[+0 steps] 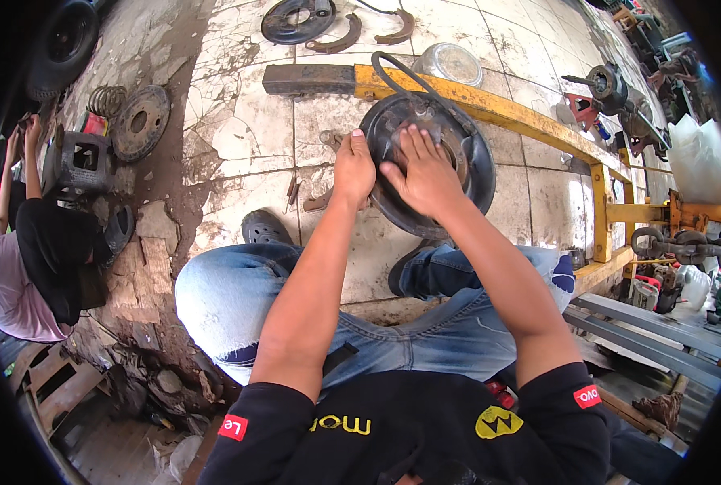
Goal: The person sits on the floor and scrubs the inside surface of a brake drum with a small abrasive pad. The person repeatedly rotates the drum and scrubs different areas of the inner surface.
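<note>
Above my knees, a round black brake backing plate (480, 166) is tilted toward me, with a dark hose or cable (393, 71) curving above it. My left hand (355, 170) is closed at its left rim, thumb up and the other fingers mostly hidden. Across the plate's face lies my right hand (425, 174), its fingers stretched out. Beyond them, two curved brake shoes (340, 39) and a second black backing plate (296, 20) rest on the tiles. A rusty curved piece (318, 200) is partly hidden by my left wrist.
A yellow steel beam frame (489, 111) runs behind the plate to the right, by a round silvery drum (451, 63). At left, another person (33, 250) sits near a rusty disc (140, 123) and a coil spring (107, 100). Metal bars (659, 331) lie at right.
</note>
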The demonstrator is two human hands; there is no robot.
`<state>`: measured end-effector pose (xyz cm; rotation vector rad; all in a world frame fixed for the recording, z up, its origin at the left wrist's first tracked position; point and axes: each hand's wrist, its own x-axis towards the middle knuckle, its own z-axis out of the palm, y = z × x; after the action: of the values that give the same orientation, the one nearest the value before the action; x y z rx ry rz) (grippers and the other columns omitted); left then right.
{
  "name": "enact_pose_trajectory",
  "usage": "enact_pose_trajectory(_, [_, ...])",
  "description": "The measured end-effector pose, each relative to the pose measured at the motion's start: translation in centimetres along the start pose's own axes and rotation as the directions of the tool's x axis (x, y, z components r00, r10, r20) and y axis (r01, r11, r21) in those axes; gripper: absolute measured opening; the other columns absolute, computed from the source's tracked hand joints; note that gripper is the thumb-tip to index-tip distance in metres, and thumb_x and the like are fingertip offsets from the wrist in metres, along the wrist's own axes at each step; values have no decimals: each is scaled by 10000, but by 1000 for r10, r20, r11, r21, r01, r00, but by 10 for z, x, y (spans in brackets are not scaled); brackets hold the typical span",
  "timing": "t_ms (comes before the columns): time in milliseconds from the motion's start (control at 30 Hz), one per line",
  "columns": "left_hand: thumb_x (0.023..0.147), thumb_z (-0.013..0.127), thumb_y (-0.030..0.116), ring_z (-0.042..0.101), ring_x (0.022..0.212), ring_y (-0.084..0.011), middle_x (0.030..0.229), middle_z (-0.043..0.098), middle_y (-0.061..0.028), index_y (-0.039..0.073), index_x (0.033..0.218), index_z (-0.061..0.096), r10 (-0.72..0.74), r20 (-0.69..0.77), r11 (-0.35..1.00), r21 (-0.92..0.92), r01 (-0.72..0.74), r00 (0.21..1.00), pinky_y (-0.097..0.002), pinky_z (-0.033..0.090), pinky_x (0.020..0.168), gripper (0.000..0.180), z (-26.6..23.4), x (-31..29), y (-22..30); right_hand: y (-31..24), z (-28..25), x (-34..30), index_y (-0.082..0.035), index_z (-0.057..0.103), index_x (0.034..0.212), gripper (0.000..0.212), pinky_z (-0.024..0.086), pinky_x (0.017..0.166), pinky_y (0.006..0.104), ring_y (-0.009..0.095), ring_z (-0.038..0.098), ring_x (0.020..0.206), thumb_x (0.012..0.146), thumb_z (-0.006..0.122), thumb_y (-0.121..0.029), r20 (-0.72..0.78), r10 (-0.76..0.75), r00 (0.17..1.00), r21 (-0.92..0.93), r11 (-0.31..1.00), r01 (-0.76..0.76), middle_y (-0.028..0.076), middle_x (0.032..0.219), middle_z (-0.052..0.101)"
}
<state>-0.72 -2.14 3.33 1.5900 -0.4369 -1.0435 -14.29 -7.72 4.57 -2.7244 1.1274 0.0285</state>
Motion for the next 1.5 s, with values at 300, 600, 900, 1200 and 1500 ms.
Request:
enact_pose_trajectory(300, [1046, 343, 422, 515, 1222, -306, 1317, 532, -255, -80, 1405, 388, -16, -26, 1000, -20, 15, 1000, -363, 399, 1031, 619, 1, 2, -6, 15, -3, 4, -19, 309, 1485, 775, 232, 1170, 470, 360, 247, 1444, 971, 358, -596, 35, 10, 999, 52, 999, -12, 194, 1555, 271])
enact_pose_trajectory(600, [1053, 326, 373, 604, 1068, -338, 1147, 621, -261, -86, 1247, 528, 70, -88, 997, 40, -67, 994, -387, 457, 928, 538, -1, 5, -12, 3, -10, -35, -6, 326, 1472, 745, 244, 1168, 466, 349, 260, 1440, 979, 382, -563, 111, -195, 975, 78, 979, 187, 196, 1551, 277])
enact_pose_trajectory(900, [1046, 336, 432, 540, 1190, -306, 1317, 539, -244, -64, 1419, 375, 2, -35, 998, 62, 0, 999, -377, 433, 995, 622, -2, 6, -3, 24, -23, -40, -68, 333, 1486, 670, 231, 1178, 449, 331, 253, 1445, 991, 402, -515, 146, -330, 933, 95, 943, 318, 164, 1555, 286])
enact_pose_trajectory(1200, [1054, 350, 387, 584, 1047, -283, 1161, 608, -232, -81, 1284, 493, 51, -60, 998, -24, -52, 997, -365, 449, 928, 541, 7, 4, -4, 30, -16, -44, -66, 321, 1491, 691, 195, 1194, 439, 293, 215, 1463, 984, 396, -529, 119, -391, 913, 49, 920, 388, 131, 1570, 266])
enact_pose_trajectory(1500, [1051, 370, 391, 579, 1041, -255, 1161, 609, -212, -95, 1291, 475, 12, -24, 999, -42, -13, 1000, -363, 456, 923, 552, 4, 16, -16, 71, -33, -88, -77, 276, 1513, 728, 165, 1202, 435, 277, 187, 1474, 985, 349, -573, 280, -335, 900, 29, 940, 341, 116, 1589, 225])
